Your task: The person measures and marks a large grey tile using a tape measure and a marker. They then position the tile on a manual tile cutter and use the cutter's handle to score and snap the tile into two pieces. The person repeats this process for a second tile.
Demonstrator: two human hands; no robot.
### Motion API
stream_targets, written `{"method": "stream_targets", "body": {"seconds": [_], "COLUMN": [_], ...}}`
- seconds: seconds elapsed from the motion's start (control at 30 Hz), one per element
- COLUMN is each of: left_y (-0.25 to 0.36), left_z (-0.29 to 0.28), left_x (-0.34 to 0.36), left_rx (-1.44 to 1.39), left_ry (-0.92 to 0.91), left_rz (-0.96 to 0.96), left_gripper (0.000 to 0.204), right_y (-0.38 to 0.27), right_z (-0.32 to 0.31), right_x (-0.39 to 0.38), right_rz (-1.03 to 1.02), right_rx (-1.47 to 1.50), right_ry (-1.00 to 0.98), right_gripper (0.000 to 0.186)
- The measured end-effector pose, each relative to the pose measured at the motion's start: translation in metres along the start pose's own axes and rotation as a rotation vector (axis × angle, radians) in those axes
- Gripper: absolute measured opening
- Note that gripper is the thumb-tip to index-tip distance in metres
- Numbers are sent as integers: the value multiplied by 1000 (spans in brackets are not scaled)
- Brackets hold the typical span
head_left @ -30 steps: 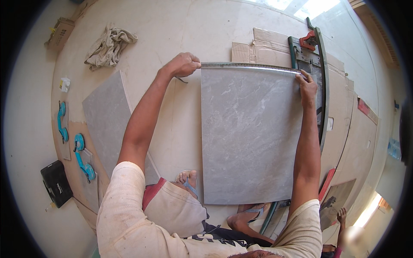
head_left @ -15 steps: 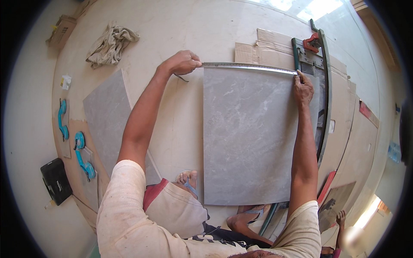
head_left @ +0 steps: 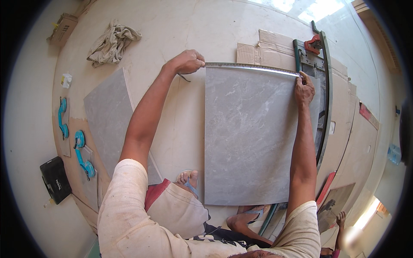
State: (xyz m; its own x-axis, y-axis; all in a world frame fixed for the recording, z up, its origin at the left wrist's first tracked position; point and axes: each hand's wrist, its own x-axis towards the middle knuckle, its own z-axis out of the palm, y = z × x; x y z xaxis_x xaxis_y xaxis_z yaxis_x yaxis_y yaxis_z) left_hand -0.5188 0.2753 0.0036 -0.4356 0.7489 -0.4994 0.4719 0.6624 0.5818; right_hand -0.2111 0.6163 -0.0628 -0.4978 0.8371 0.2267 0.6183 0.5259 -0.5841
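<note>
A large grey marbled tile (head_left: 249,133) lies in front of me. The metal blade of a tape measure (head_left: 254,67) is stretched along its far edge. My left hand (head_left: 189,62) is closed round the tape's left end, just beyond the tile's far left corner, and a dark strap (head_left: 183,78) dangles beneath it. With thumb and fingers, my right hand (head_left: 304,89) pinches the tape's other end above the tile's far right part. The tape's case is not plainly visible; my fingers cover both ends.
A tile cutter (head_left: 325,86) with a long rail stands along the right, over cardboard (head_left: 275,47). Another grey tile (head_left: 109,107), blue suction lifters (head_left: 84,155), a black case (head_left: 56,180) and a crumpled cloth (head_left: 112,43) lie left. Another person's hand (head_left: 341,218) shows lower right.
My left hand has shifted slightly right and up, with the tape's left end nearer the tile's corner. The whole view has drifted a little; both hands keep their grip.
</note>
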Motion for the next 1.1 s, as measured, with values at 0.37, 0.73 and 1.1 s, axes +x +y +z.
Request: {"method": "stream_targets", "body": {"seconds": [0.37, 0.73, 1.1], "left_y": [-3, -4, -3], "left_z": [2, 1, -3], "left_x": [5, 8, 4], "left_rx": [52, 48, -78], "left_ry": [24, 8, -44], "left_rz": [53, 81, 7], "left_gripper": [28, 29, 28], "right_y": [-5, -17, -18], "right_z": [-3, -2, 0], "right_x": [-2, -5, -6], "right_rz": [25, 77, 55], "right_rx": [37, 5, -13], "right_ry": [-6, 41, 41], "right_gripper": [29, 27, 28]}}
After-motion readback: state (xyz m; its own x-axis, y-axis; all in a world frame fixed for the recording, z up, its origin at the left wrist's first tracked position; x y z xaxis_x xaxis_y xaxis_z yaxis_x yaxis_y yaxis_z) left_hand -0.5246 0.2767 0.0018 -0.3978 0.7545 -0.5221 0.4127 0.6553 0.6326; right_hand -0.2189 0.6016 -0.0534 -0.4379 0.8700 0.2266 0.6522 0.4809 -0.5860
